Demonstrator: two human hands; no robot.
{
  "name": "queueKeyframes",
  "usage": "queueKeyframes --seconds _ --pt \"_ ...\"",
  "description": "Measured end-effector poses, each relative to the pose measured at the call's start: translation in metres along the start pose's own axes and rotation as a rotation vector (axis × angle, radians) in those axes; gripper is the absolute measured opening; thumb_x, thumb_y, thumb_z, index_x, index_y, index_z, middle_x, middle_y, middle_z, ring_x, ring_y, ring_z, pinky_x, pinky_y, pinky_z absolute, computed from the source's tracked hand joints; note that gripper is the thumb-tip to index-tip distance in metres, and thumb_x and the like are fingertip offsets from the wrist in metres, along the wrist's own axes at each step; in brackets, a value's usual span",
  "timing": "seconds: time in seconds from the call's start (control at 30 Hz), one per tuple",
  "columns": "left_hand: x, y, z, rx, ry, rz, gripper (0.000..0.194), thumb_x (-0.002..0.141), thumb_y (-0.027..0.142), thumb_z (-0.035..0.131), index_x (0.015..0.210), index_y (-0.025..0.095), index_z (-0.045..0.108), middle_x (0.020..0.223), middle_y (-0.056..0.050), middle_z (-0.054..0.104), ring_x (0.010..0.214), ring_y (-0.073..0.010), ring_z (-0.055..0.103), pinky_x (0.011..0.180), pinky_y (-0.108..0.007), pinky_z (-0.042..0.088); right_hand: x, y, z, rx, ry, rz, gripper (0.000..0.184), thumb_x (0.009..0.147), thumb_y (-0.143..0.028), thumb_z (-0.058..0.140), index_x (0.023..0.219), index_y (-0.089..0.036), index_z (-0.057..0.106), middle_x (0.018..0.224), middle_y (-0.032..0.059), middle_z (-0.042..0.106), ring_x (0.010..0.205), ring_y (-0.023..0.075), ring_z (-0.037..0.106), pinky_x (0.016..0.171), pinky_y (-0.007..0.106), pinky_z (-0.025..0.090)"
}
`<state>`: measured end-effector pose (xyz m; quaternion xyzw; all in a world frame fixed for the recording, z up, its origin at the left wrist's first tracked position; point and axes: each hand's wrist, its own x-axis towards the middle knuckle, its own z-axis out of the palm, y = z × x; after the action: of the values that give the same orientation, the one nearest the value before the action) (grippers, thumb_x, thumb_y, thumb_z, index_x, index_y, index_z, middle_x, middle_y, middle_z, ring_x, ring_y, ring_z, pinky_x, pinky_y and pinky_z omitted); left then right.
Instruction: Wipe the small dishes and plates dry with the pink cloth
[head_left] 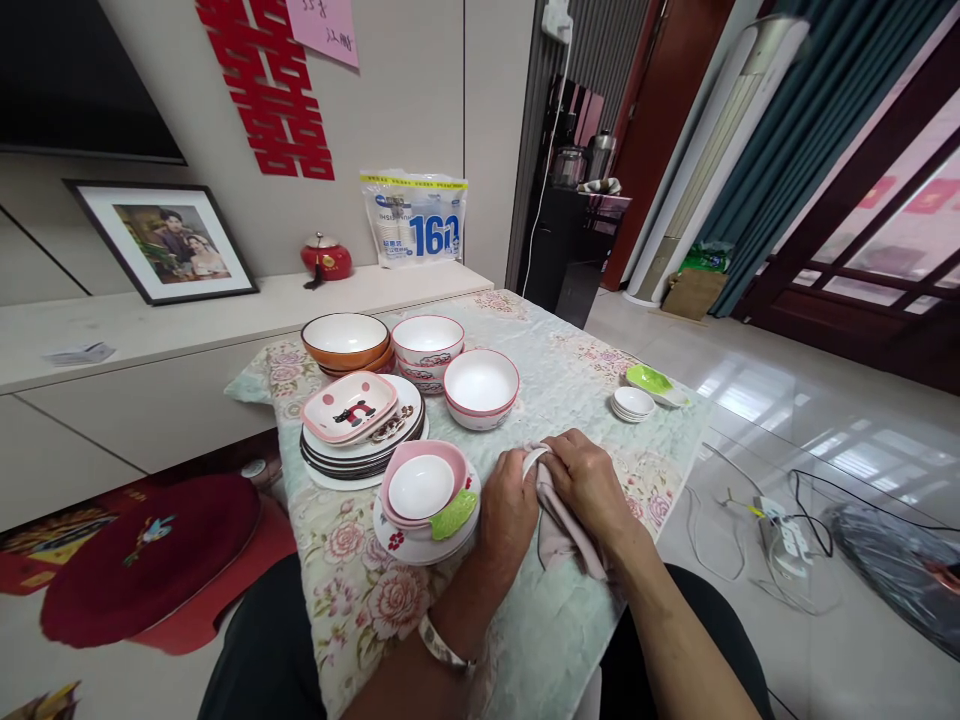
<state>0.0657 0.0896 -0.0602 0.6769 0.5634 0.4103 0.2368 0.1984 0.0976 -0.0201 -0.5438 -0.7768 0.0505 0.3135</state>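
Observation:
My left hand [514, 503] is closed around a small white dish [533, 459], of which only a strip of rim shows between my hands. A pale pink cloth [564, 535] hangs from my right hand [583, 475], whose fingers press it against the dish. Just left of my left hand, a small white bowl [421, 487] sits in a pink bowl [444, 452] on white plates [420, 550], beside a green leaf-shaped piece [454, 514]. To the right of my hands is a short stack of small white dishes [634, 403] near a green leaf-shaped dish [649, 379].
Orange bowls [346, 345], red-rimmed white bowls [481, 383] and a plate stack [364, 455] topped by a pink dish [349, 407] crowd the left of the flowered tablecloth [397, 600]. Behind stands a white cabinet [285, 315]. A power strip [781, 538] with cables lies on the floor.

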Motion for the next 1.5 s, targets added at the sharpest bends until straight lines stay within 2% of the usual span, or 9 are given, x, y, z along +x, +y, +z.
queueKeyframes --seconds 0.13,0.23,0.5,0.7,0.77,0.9,1.07,1.33,1.5 --pt "-0.001 0.004 -0.002 0.187 -0.067 -0.010 0.018 0.092 0.015 0.042 0.097 0.016 0.059 0.094 -0.012 0.067 0.090 -0.0256 0.064 0.078 -0.037 0.048 -0.006 -0.006 0.000 -0.196 0.052 -0.139 0.029 0.094 -0.011 0.044 0.106 -0.016 0.069 0.096 0.0104 0.064 0.079 0.0184 0.063 0.068 0.027 0.048" --pt "0.001 0.004 -0.002 0.163 -0.074 -0.020 0.019 0.092 0.012 0.043 0.100 0.016 0.059 0.097 -0.013 0.067 0.093 -0.0252 0.065 0.080 -0.036 0.048 -0.007 -0.007 -0.001 -0.150 0.023 -0.185 0.028 0.094 -0.012 0.045 0.109 -0.018 0.069 0.096 0.0092 0.063 0.078 0.0174 0.063 0.069 0.026 0.050" --pt "0.001 0.001 0.003 0.079 0.053 -0.040 0.015 0.093 0.013 0.044 0.092 0.018 0.058 0.093 -0.008 0.067 0.088 -0.0217 0.063 0.076 -0.032 0.047 0.001 0.000 -0.006 0.185 -0.018 0.039 0.019 0.093 -0.024 0.053 0.089 -0.019 0.071 0.084 0.0053 0.064 0.081 0.0185 0.061 0.076 0.029 0.048" --pt "0.001 -0.002 0.003 0.030 0.145 -0.039 0.014 0.094 0.019 0.045 0.083 0.021 0.052 0.083 -0.003 0.063 0.079 -0.0193 0.059 0.069 -0.030 0.044 0.003 0.008 0.000 0.482 -0.172 0.260 0.031 0.091 -0.035 0.057 0.065 -0.018 0.059 0.060 -0.0029 0.053 0.060 0.0136 0.051 0.058 0.024 0.040" --pt "0.001 -0.002 0.003 0.010 0.135 -0.023 0.014 0.094 0.018 0.044 0.083 0.021 0.052 0.083 -0.003 0.062 0.079 -0.0188 0.059 0.070 -0.029 0.044 0.002 0.009 0.002 0.435 -0.146 0.238 0.029 0.091 -0.033 0.056 0.066 -0.017 0.060 0.062 -0.0020 0.055 0.062 0.0142 0.053 0.060 0.024 0.041" --pt "0.000 0.001 0.002 0.044 0.053 0.032 0.010 0.093 0.017 0.047 0.086 0.021 0.054 0.090 -0.005 0.064 0.088 -0.0203 0.061 0.076 -0.031 0.046 -0.003 0.007 0.004 0.081 0.012 0.054 0.023 0.094 -0.022 0.049 0.085 -0.016 0.069 0.083 0.0064 0.063 0.078 0.0182 0.060 0.072 0.028 0.045" --pt "-0.001 0.003 0.000 0.172 -0.058 0.010 0.014 0.092 0.011 0.045 0.094 0.018 0.057 0.095 -0.010 0.065 0.091 -0.0235 0.063 0.078 -0.034 0.047 -0.008 0.000 0.006 -0.145 0.000 -0.101 0.030 0.093 -0.013 0.043 0.107 -0.018 0.070 0.097 0.0102 0.062 0.080 0.0179 0.062 0.070 0.026 0.047" --pt "0.000 0.000 0.005 0.122 0.087 0.013 0.017 0.094 0.011 0.042 0.095 0.019 0.056 0.094 -0.008 0.065 0.090 -0.0219 0.062 0.077 -0.032 0.047 0.002 0.002 0.000 0.184 -0.013 0.019 0.021 0.094 -0.026 0.051 0.086 -0.019 0.070 0.080 0.0049 0.062 0.079 0.0182 0.060 0.075 0.029 0.047" --pt "0.001 -0.002 0.006 0.051 0.194 -0.036 0.012 0.094 0.014 0.044 0.090 0.020 0.054 0.088 -0.006 0.063 0.084 -0.0212 0.060 0.073 -0.032 0.045 0.004 0.006 0.004 0.421 -0.124 0.215 0.031 0.091 -0.036 0.056 0.066 -0.018 0.059 0.063 -0.0017 0.054 0.064 0.0142 0.052 0.061 0.025 0.040"
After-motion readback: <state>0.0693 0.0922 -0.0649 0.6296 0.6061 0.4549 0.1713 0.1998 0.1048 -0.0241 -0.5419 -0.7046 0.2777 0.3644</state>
